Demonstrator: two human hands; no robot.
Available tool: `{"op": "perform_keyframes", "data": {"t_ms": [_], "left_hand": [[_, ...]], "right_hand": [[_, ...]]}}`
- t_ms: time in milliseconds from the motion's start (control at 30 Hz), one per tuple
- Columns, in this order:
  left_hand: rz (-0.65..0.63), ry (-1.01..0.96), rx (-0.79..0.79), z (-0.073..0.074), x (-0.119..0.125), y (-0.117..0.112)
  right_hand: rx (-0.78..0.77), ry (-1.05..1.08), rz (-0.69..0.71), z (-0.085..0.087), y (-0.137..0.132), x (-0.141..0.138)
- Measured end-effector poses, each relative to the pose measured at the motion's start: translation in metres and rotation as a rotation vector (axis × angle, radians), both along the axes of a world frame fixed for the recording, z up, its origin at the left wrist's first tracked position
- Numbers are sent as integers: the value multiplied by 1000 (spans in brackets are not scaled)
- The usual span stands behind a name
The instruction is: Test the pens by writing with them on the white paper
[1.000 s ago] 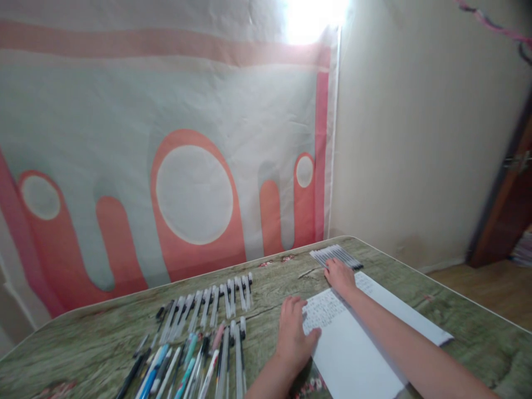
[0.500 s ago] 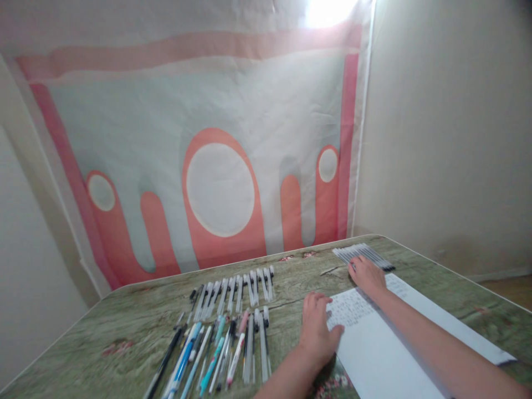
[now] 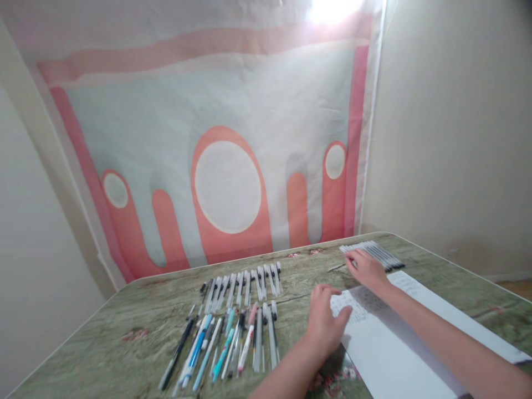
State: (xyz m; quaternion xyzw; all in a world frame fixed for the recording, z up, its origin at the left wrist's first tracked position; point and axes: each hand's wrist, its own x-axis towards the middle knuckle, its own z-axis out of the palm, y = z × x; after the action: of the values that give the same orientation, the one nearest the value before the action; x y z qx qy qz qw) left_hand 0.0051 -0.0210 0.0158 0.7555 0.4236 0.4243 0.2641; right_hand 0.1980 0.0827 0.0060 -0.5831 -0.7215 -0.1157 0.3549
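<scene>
My left hand point(image 3: 326, 321) hovers at the left edge of a white sheet of paper point(image 3: 386, 343) with handwriting at its top. Its fingers are curved and the thumb stands apart, with nothing in them. My right hand point(image 3: 368, 270) reaches across the paper to the near left end of a row of thin clear pen refills with dark ends point(image 3: 384, 255). Its fingers are loosely bent, thumb and forefinger slightly apart, and I see nothing held between them. Whether the fingertips touch the nearest refill, I cannot tell.
Left of the paper lies a row of clear pen barrels point(image 3: 241, 288) with white caps. Nearer me are several mixed pens point(image 3: 224, 352), blue, teal, black and pink. The green wood-patterned table point(image 3: 103, 354) meets a wall hung with a printed cloth point(image 3: 233, 244).
The view has shifted a little, so the scene sits farther right. My right hand has drawn slightly left from over the refills, and my left hand's thumb now lies over the paper's edge.
</scene>
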Motion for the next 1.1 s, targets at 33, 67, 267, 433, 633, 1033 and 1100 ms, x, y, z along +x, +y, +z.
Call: {"op": "perform_keyframes", "data": {"t_ms": [33, 67, 267, 433, 633, 1033, 1100], "left_hand": [[-4, 1, -25, 4, 0, 0], [-12, 3, -53, 7, -1, 0], [30, -196, -250, 10, -19, -17], [157, -395, -175, 3, -36, -33], [218, -458, -43, 3, -44, -30], [160, -389, -24, -1, -42, -32], [156, -387, -26, -1, -42, -31]], "right_hand": [[-50, -1, 77, 5, -2, -9], [-115, -10, 152, 11, -4, -18], [-373, -143, 427, 26, 3, -94], [-350, -137, 441, 20, 24, -154], [-295, -93, 435, 9, 43, -195], [-320, -72, 470, -11, 51, -207], [-322, -66, 473, -13, 50, -206]]}}
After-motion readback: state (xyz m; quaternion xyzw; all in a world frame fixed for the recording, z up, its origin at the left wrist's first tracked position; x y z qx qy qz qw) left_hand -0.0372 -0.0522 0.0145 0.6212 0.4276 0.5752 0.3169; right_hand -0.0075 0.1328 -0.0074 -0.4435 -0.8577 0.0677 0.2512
